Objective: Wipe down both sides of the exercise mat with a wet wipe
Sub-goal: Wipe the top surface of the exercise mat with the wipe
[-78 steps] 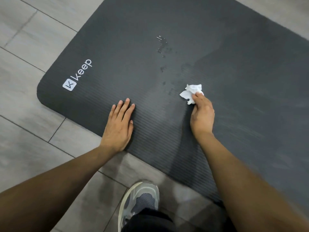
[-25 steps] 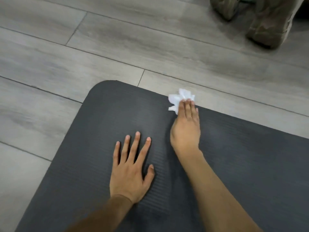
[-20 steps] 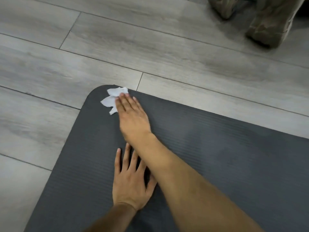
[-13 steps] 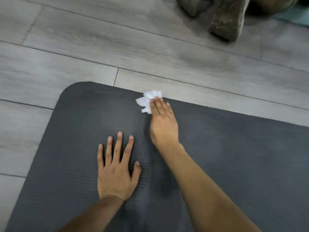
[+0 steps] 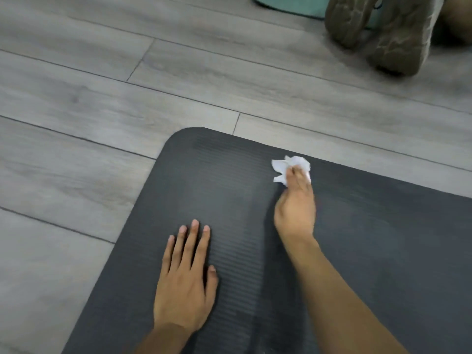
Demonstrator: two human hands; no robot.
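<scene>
Dark, ribbed exercise mat is pressed by the flat left hand; crumpled white wet wipe is pinched by the right hand — centre frame.

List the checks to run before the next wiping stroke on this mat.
1. The right hand holds the wet wipe against the mat: ok.
2. The left hand lies flat on the mat, bracing it: ok.
3. The mat's corner lies flat on the floor: ok.
4. The shoes stand apart from the mat's far edge: ok.
5. The wipe is moist enough: cannot tell.
6. The other side is wiped: cannot tell.
</scene>
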